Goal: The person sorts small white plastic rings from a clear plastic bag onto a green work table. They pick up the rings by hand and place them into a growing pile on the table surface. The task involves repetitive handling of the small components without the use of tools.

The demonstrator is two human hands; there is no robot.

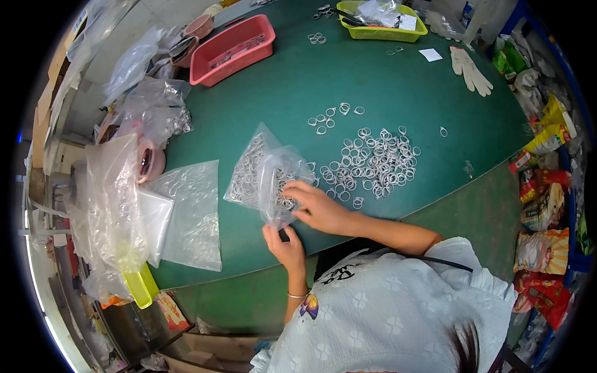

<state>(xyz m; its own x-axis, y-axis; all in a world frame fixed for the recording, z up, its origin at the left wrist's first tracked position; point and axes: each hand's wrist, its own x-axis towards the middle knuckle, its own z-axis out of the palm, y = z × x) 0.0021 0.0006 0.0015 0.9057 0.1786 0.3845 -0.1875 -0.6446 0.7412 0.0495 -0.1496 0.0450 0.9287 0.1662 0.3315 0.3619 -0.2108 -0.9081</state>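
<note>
On green table (pixel 267 99), loose rings (pixel 388 160) are heaped at two o'clock; printed packets (pixel 547 250) are seen at three. Clear ring-filled bag (pixel 268 186), just toward nine, is pinched by left hand (pixel 286 247); right hand (pixel 322 209) is curled against it, grip unclear.

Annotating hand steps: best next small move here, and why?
Probably spread the clear plastic bag wider with the right hand, the left hand steadying its near edge: its film looks bunched over the silvery rings inside, and both hands are there.
</note>
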